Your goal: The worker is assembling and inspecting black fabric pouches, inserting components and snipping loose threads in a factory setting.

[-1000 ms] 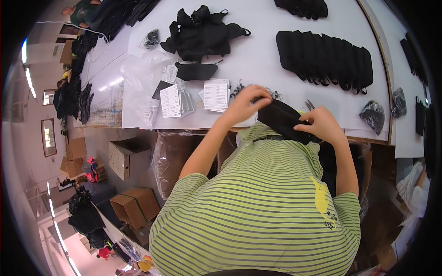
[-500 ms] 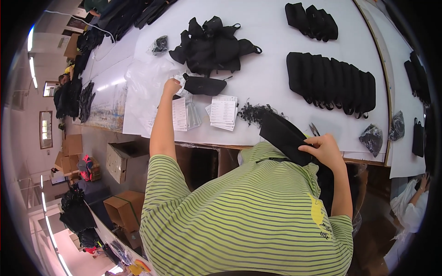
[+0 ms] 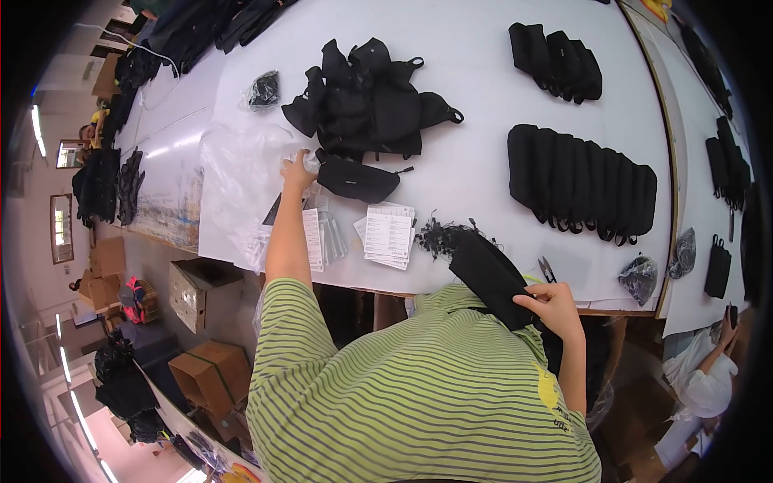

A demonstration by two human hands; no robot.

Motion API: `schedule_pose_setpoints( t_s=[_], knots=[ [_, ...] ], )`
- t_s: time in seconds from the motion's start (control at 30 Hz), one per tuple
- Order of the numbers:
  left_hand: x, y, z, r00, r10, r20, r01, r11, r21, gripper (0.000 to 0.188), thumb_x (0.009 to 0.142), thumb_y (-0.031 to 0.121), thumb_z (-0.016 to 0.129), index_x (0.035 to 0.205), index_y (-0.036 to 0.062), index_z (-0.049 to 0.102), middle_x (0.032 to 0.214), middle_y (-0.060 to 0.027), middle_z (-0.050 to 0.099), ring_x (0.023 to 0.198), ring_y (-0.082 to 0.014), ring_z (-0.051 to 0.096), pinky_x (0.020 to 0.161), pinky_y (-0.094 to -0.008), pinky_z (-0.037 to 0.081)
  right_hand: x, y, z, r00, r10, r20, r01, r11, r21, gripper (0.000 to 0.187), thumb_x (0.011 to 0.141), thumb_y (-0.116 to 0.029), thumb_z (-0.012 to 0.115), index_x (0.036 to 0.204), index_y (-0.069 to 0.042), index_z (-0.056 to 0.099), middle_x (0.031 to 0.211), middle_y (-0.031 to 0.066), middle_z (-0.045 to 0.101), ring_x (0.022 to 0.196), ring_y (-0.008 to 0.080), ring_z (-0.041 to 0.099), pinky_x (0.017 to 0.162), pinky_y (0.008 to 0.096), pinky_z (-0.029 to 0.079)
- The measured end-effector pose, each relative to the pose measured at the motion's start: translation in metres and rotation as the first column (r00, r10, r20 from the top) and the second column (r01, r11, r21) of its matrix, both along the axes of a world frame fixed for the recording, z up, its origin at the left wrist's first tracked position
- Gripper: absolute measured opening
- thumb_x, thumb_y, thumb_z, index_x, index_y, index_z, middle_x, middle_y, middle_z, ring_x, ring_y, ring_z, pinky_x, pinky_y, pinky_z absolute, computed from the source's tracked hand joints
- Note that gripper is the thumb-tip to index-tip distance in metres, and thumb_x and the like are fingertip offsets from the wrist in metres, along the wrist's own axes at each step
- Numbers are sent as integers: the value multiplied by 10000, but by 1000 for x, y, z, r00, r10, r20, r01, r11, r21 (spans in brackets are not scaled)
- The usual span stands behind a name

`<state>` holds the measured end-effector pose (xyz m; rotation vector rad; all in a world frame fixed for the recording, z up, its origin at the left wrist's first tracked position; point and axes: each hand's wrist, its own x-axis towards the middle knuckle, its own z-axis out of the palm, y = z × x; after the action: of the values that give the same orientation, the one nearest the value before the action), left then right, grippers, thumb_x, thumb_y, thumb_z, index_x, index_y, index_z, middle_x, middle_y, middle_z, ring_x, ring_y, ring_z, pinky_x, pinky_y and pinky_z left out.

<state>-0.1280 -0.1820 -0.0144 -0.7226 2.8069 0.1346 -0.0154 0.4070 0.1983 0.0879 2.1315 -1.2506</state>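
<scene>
My left hand [image 3: 298, 172] reaches out beside crumpled clear plastic [image 3: 311, 162], its fingers apart. Just right of it lies a black zippered pouch [image 3: 359, 182] with a small pull at its end. My right hand [image 3: 554, 306] pinches the edge of a flat black fabric pouch [image 3: 493, 278], held tilted over the table's near edge against my shirt. Between my arms are two stacks of printed white cards [image 3: 389, 234], with clear sleeves [image 3: 333, 236] beside the left one. A tangle of small black tags or strings [image 3: 441, 237] lies next to the held pouch.
A heap of black pouches [image 3: 370, 109] lies farther back. Rows of black pouches [image 3: 581, 181] are at the right. Metal snips [image 3: 547, 270] and a plastic-wrapped bundle [image 3: 638, 280] sit near the front edge. A clear plastic sheet [image 3: 237, 181] covers the left. Another person [image 3: 703, 374] is far right.
The view has shifted, so the table sits lower in the picture. My left hand has moved slightly farther out, its fingers more spread. My right hand still grips the black pouch.
</scene>
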Motion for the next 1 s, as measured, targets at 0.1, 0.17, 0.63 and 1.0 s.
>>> schedule_pose_setpoints(
  t_s=[0.1,0.17,0.63,1.0],
  knots=[
    [-5,18,14,1000,0,-29,4,991,132,695,650,211,751,1277,225,451,1230,-275,501,1139,-457,463,905,-482,417,-8,-8,-2,997,46,64,-45,999,-20,267,750,-192,740,830,55,676,492,20,463,439,60,385,444,250,317],
    [-2,20,17,982,-43,-187,86,970,229,524,670,178,735,1157,110,552,1063,-267,596,981,-408,580,846,-423,460,-8,-7,-7,993,107,43,-108,994,6,276,750,-200,740,837,54,675,498,33,466,441,64,370,445,253,306],
    [-6,132,158,792,-12,-610,160,969,189,254,727,161,705,902,-7,628,801,-199,653,782,-340,639,703,-379,477,20,24,-8,993,42,-114,-45,999,-27,292,751,-223,740,842,46,670,477,19,402,456,67,325,447,258,263],
    [20,315,74,904,-258,-340,413,727,549,275,792,157,640,1016,6,590,915,-166,665,864,-254,626,771,-326,467,40,44,5,942,90,-322,-62,993,98,274,743,-228,740,829,23,670,497,58,487,439,94,365,445,267,305]
  ],
)
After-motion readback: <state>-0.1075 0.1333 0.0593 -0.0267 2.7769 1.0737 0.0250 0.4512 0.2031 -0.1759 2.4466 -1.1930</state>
